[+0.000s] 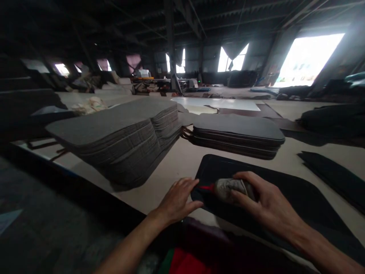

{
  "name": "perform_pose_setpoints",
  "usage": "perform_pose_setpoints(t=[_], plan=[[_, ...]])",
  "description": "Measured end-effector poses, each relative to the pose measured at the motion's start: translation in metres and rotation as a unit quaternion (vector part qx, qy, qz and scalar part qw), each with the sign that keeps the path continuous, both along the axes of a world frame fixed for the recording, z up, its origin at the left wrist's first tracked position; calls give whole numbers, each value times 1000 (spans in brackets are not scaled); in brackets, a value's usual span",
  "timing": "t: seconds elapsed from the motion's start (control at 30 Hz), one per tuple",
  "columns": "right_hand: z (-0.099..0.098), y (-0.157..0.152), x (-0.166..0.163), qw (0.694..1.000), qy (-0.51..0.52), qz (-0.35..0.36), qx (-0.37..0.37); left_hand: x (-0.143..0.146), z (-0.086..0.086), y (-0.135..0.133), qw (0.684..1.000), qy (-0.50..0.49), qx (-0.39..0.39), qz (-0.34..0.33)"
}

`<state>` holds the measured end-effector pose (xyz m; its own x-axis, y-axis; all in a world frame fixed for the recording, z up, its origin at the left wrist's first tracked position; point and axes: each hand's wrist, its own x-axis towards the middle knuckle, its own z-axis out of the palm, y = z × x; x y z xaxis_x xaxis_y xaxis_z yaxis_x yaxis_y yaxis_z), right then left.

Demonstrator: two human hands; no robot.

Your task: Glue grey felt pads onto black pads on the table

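My right hand [265, 201] is wrapped round a grubby, pale squeeze bottle [229, 188] that lies tilted over, its red nozzle [207, 187] pointing left. Beneath the bottle a black, round-cornered panel [293, 194] lies flat on the table. At the panel's left edge is my left hand [181, 199], fingers stretched out and thumb apart, with nothing in its grasp. Its fingertips come close to the nozzle's tip; whether they press on the panel I cannot tell.
A tall stack of grey panels [125, 140] stands on the pale table [168, 167] to the left. Behind the black panel sits a lower stack [238, 133]. More dark pieces [336, 175] lie at the right. The table's near edge runs along the lower left.
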<state>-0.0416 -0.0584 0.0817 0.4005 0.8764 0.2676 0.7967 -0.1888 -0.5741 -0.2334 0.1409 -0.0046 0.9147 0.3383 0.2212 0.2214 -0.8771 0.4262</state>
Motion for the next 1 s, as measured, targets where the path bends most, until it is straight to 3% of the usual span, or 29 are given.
perform_pose_setpoints(t=[0.27,0.57,1.0], plan=[[1,23,-2,998,-16,39,-38,3,4,-2,1000,-12,-7,12],[25,36,-4,989,-91,86,-72,4,3,0,999,-35,-13,-5],[34,38,-2,988,-98,84,-82,7,5,0,999,-46,-18,0]])
